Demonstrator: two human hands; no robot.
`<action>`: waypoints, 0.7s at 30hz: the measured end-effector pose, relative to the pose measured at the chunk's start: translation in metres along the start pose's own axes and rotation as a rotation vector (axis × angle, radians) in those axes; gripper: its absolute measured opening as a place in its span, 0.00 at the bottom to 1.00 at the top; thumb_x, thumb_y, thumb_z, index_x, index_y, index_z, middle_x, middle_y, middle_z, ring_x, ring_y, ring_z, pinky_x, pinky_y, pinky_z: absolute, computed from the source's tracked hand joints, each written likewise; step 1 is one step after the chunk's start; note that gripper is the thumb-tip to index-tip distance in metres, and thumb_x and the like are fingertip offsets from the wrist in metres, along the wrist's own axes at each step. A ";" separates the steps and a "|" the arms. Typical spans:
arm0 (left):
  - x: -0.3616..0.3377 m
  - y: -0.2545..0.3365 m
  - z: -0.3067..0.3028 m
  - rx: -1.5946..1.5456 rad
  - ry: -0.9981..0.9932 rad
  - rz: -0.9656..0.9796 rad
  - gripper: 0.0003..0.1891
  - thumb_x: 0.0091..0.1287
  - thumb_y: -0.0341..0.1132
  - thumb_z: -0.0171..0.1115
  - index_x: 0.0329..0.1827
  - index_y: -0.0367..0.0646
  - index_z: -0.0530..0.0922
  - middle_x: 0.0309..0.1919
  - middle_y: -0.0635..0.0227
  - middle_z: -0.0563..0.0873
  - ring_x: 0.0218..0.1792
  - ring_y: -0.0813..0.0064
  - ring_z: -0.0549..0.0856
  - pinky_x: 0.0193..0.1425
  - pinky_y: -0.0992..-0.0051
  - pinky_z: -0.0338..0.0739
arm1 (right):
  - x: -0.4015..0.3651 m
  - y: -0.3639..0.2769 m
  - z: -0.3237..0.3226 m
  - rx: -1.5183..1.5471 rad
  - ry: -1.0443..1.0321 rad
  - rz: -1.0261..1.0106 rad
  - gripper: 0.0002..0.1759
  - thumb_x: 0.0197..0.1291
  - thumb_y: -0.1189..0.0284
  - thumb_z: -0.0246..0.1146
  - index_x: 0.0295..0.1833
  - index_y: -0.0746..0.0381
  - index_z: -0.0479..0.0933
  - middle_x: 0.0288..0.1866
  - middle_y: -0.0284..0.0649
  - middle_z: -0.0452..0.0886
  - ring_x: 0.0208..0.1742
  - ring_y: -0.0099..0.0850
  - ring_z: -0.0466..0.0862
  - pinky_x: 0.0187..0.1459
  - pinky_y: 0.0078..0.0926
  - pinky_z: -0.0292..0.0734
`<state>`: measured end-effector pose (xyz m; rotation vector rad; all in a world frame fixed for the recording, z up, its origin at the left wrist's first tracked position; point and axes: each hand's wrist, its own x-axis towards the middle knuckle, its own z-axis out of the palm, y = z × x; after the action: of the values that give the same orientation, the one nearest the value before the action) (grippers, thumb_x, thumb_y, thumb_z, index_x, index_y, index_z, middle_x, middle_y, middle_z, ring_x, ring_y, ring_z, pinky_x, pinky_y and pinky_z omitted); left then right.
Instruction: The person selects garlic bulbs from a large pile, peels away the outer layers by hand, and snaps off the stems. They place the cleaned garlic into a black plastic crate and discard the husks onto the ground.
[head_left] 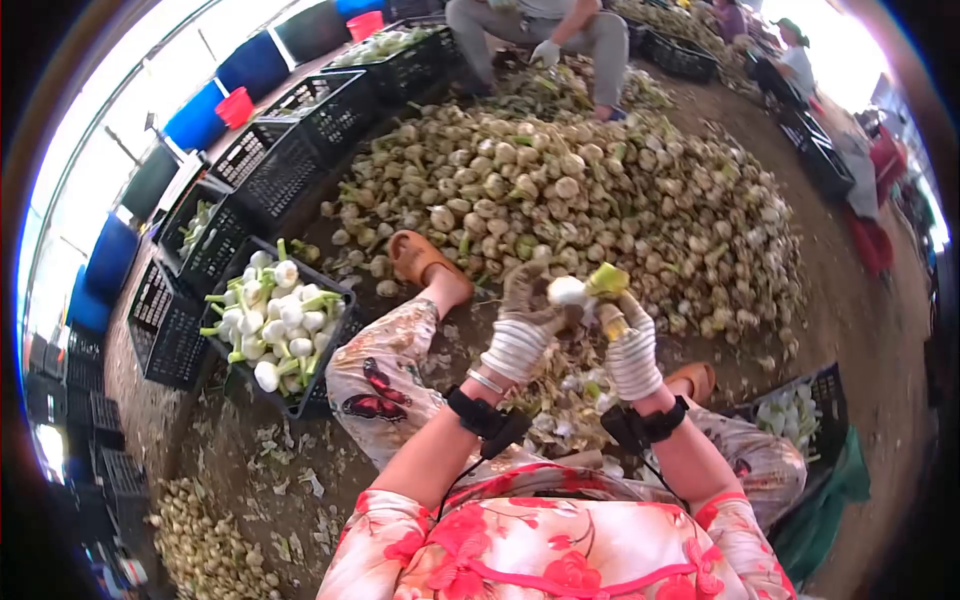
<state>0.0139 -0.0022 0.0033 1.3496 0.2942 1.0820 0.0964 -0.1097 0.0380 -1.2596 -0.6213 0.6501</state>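
In the head view, my left hand (pixel 527 318), in a white knit glove with soiled fingers, is closed round a peeled white garlic bulb (pixel 567 291). My right hand (pixel 632 350), in a similar glove, has its fingers closed at the bulb's green-yellow stem (pixel 606 280). Something yellowish shows at the right fingers; I cannot tell whether it is a finger wrap or a tool. Beneath both hands lie peeled skins and scraps (pixel 560 400) between my legs. Just beyond them rises a large heap of unpeeled garlic (pixel 590 200).
To the left stands a black crate (pixel 300 400) full of cleaned garlic bulbs (pixel 275 320), with more black crates (pixel 280 170) behind. Another crate (pixel 830 400) holding pale skins is at right, near green cloth (pixel 840 490). A person (pixel 550 30) sits beyond the heap. Smaller garlic pile (pixel 210 540) lower left.
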 end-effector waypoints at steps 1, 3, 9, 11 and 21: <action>-0.001 -0.010 -0.005 -0.116 -0.012 -0.106 0.21 0.59 0.30 0.61 0.55 0.43 0.67 0.44 0.66 0.78 0.41 0.72 0.81 0.36 0.74 0.82 | 0.000 0.001 0.002 -0.018 0.013 -0.023 0.12 0.61 0.74 0.54 0.49 0.65 0.74 0.37 0.27 0.77 0.34 0.14 0.71 0.35 0.12 0.67; 0.003 0.021 -0.016 -0.257 -0.092 -0.359 0.19 0.58 0.29 0.62 0.53 0.41 0.69 0.43 0.64 0.79 0.40 0.73 0.81 0.32 0.77 0.82 | 0.000 0.003 0.002 -0.086 0.008 -0.073 0.11 0.60 0.76 0.53 0.47 0.66 0.74 0.35 0.29 0.78 0.33 0.16 0.72 0.35 0.12 0.68; 0.014 0.018 -0.044 -0.476 -0.291 -0.741 0.24 0.61 0.44 0.59 0.56 0.40 0.68 0.42 0.65 0.80 0.37 0.74 0.82 0.35 0.75 0.80 | 0.007 -0.026 -0.013 0.202 -0.140 0.262 0.13 0.60 0.72 0.55 0.46 0.70 0.72 0.32 0.35 0.79 0.30 0.20 0.77 0.33 0.18 0.77; 0.016 0.004 -0.043 -0.390 -0.312 -0.724 0.23 0.61 0.43 0.59 0.55 0.40 0.70 0.41 0.67 0.80 0.37 0.77 0.81 0.36 0.77 0.78 | 0.009 -0.023 -0.015 0.148 -0.168 0.302 0.14 0.60 0.72 0.56 0.47 0.71 0.72 0.33 0.36 0.79 0.32 0.21 0.78 0.33 0.18 0.77; 0.010 0.019 -0.038 -0.700 -0.004 -0.695 0.19 0.59 0.41 0.61 0.47 0.36 0.73 0.41 0.63 0.81 0.44 0.70 0.81 0.48 0.73 0.80 | 0.049 0.043 -0.033 -0.260 -0.032 0.179 0.09 0.57 0.74 0.56 0.41 0.67 0.77 0.29 0.36 0.81 0.28 0.22 0.75 0.31 0.18 0.72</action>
<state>-0.0177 0.0265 0.0138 0.5424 0.3088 0.5071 0.1495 -0.0876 -0.0069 -1.5628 -0.6382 0.7558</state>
